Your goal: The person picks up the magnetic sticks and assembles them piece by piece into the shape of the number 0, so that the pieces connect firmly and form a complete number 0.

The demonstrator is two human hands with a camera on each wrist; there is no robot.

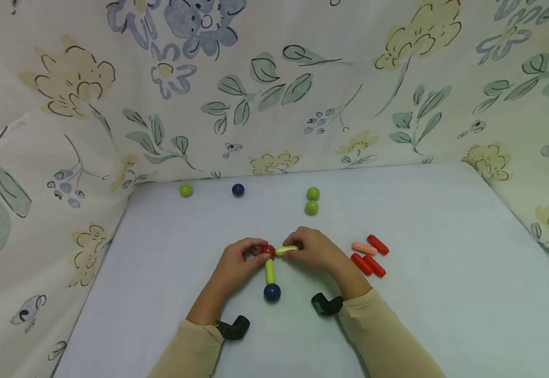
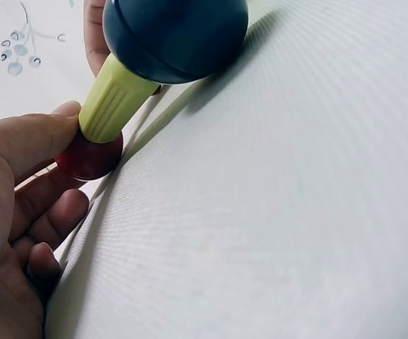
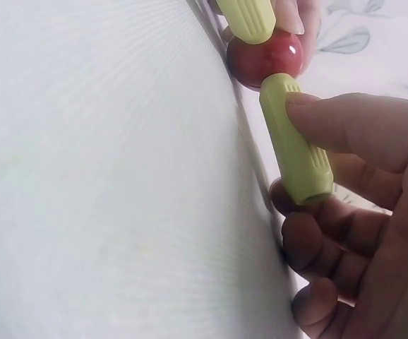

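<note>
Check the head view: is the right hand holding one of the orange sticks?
No. The right hand pinches a yellow-green stick against the red ball; the orange sticks lie untouched beside it.

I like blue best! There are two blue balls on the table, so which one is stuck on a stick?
The blue ball nearest the person, joined to the end of the yellow-green stick. The other blue ball sits alone near the flowered cloth.

Glossy plastic red ball (image 3: 265, 58) – ribbed matt yellow-green rod (image 3: 297, 141) – finely woven tablecloth (image 3: 105, 198).
</note>
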